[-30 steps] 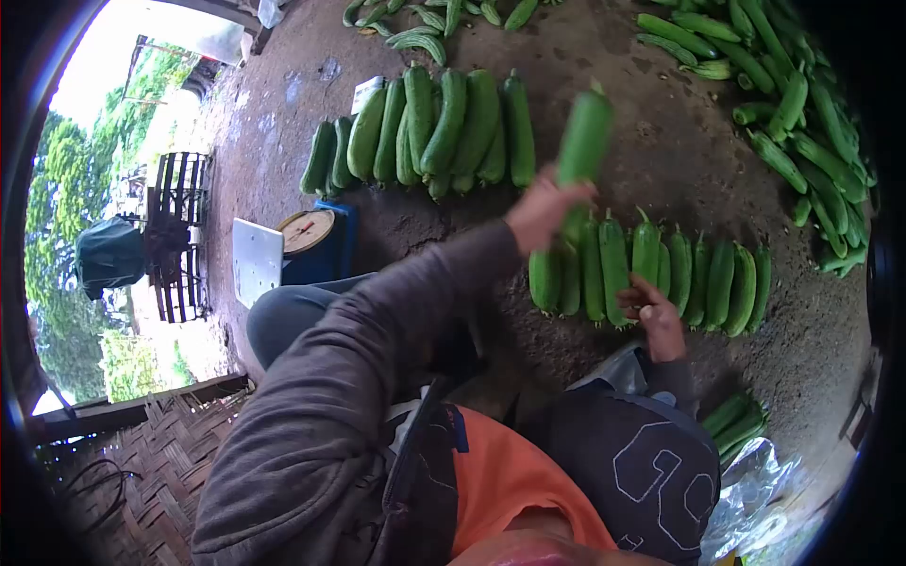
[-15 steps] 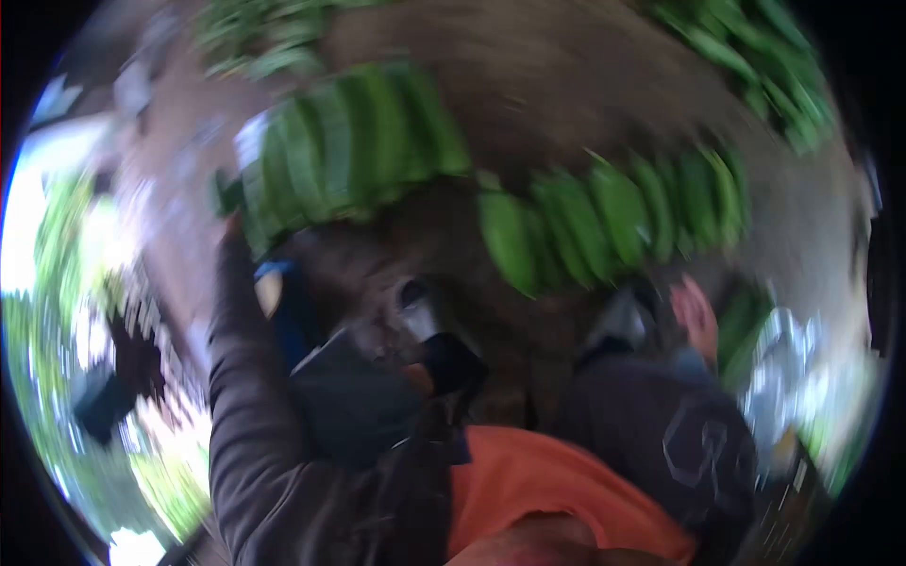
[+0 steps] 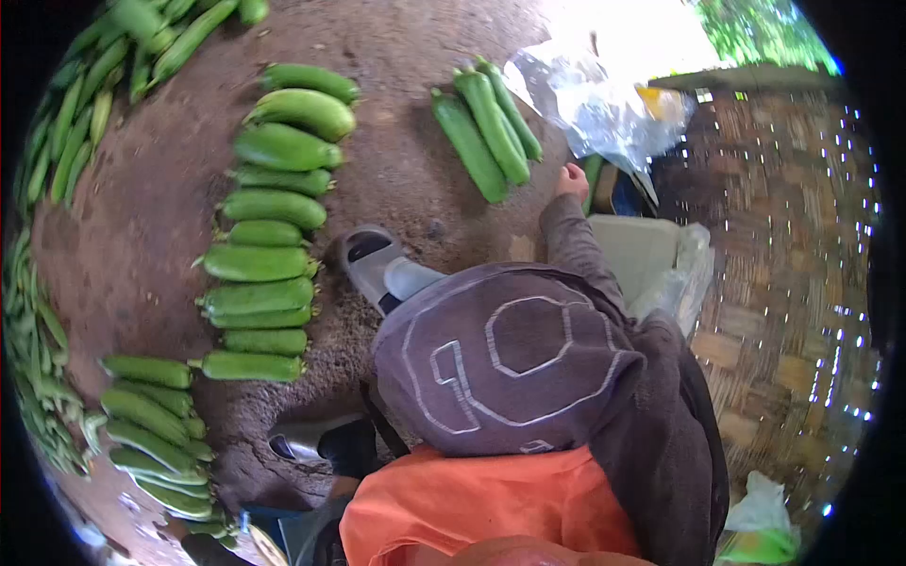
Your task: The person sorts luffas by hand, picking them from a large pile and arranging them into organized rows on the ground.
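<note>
My right hand [image 3: 571, 180] reaches to the right with its fingers curled in, right beside a dark green gourd [image 3: 593, 182] that lies partly behind it. Whatever the fingers hold, if anything, is hidden. Left of this hand, a small group of long green gourds [image 3: 488, 127] lies on the ground. Only a dark sleeve [image 3: 205, 549] shows at the lower left edge, by the end of a row of gourds [image 3: 156, 415]; my left hand is out of sight. Another row of gourds [image 3: 260, 262] lies side by side in front of my feet.
Heaps of green gourds [image 3: 90, 113] lie along the far left. Clear plastic sheeting [image 3: 604, 104] and a pale box [image 3: 632, 250] stand at the right, before a woven bamboo wall [image 3: 764, 283]. My sandalled foot [image 3: 373, 259] is close to the long row.
The view has swung to the right, bringing the woven wall and plastic into sight. My left hand, earlier beside the row's end, has left view; my right hand's fingers, earlier stretched, are now curled.
</note>
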